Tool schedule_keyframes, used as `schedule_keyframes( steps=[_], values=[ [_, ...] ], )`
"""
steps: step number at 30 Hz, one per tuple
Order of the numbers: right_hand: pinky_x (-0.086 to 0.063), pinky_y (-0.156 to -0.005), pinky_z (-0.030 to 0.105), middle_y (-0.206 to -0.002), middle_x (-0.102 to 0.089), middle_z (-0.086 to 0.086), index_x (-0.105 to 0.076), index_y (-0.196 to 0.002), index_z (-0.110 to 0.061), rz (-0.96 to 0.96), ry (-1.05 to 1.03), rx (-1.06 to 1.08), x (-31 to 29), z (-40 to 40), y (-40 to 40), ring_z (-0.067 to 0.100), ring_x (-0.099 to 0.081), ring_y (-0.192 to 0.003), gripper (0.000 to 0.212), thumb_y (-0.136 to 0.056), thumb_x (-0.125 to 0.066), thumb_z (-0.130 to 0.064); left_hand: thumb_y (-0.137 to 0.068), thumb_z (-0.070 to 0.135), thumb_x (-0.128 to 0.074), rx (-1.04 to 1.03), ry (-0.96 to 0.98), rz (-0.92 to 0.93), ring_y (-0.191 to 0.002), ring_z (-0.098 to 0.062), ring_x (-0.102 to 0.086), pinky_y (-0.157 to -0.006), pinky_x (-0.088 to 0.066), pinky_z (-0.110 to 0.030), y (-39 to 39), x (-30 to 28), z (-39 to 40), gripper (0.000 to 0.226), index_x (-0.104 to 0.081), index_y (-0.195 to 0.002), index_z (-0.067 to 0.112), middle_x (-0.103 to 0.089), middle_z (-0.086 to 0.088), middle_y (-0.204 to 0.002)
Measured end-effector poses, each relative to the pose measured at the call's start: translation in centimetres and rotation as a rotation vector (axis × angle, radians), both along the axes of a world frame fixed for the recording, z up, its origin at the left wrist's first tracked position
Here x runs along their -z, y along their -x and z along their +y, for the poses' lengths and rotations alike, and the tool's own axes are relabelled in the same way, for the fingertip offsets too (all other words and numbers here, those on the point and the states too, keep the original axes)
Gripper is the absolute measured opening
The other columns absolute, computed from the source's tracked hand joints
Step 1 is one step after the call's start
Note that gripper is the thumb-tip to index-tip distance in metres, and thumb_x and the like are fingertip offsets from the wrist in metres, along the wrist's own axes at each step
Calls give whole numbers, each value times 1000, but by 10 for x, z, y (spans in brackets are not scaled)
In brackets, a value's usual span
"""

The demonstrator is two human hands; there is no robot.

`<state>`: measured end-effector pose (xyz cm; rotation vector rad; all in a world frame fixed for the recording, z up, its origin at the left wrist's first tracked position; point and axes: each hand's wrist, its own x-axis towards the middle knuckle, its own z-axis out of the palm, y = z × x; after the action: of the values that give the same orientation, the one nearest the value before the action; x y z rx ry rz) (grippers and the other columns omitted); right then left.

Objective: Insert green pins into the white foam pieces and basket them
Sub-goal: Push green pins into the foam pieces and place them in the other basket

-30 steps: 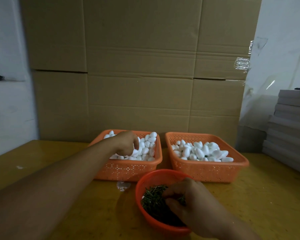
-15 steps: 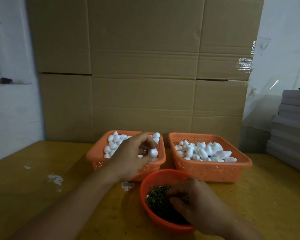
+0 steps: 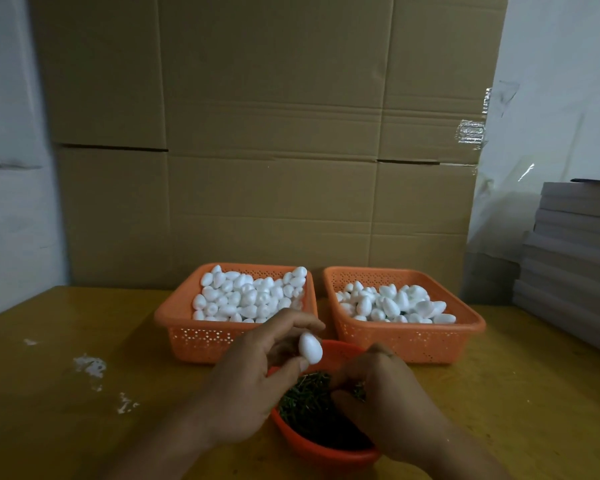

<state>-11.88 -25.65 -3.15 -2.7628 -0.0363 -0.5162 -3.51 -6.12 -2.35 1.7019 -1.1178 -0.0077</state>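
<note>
White foam egg (image 3: pixel 310 351) pinched in left hand (image 3: pixel 253 386); right hand (image 3: pixel 378 396) seemingly among pins (image 3: pixel 305 393).

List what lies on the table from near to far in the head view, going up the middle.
Red bowl of green pins, held foam piece, orange baskets of white foam pieces, cardboard wall.

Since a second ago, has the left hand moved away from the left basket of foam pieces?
Yes. The left hand has come back toward the person, out of the left basket, and now holds a foam piece over the round bowl.
</note>
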Motion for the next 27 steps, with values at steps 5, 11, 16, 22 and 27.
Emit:
schedule_keyframes(
  steps=[5, 11, 16, 22, 27],
  values=[
    [-48, -76, 33, -84, -59, -6, -65, -90, -24, 61, 145, 132, 5, 3, -8, 16, -51, -100, 24, -92, -53, -44, -96, 28, -61, 15, -6, 11, -108, -11, -66, -93, -55, -35, 8, 5, -2, 26, -67, -116, 43, -70, 14, -112],
    [-49, -82, 33, -107, -66, -4, -62, -113, -28, 296, 301, 118, 6, 5, -23, 21, -58, -106, 46, -85, -57, -65, -91, 25, -71, 71, -29, 126, -115, -5, -64, -92, -53, -24, 9, 9, -2, 39, -64, -121, 48, -69, 15, -118],
    [-46, -79, 32, -117, -66, -2, -59, -118, -26, 282, 297, 98, 9, 11, -28, 24, -61, -109, 38, -87, -61, -47, -92, 32, -69, 47, -22, 131, -106, -3, -66, -82, -53, -23, 9, 11, -4, 33, -63, -121, 48, -70, 15, -114],
    [-46, -71, 31, -107, -66, -4, -59, -108, -26, 234, 265, 162, 10, 13, -29, 21, -64, -97, 22, -90, -58, -39, -85, 61, -65, 36, 16, 149, -90, -9, -69, -69, -54, -23, 9, 11, -6, 32, -70, -111, 41, -71, 11, -104],
    [-50, -69, 31, -94, -64, -5, -61, -96, -25, 234, 236, 187, 9, 14, -28, 19, -64, -86, 13, -88, -61, -36, -82, 60, -67, 18, 45, 214, -76, -12, -67, -66, -54, -26, 7, 14, -7, 33, -73, -106, 38, -71, 7, -91]
  ],
)
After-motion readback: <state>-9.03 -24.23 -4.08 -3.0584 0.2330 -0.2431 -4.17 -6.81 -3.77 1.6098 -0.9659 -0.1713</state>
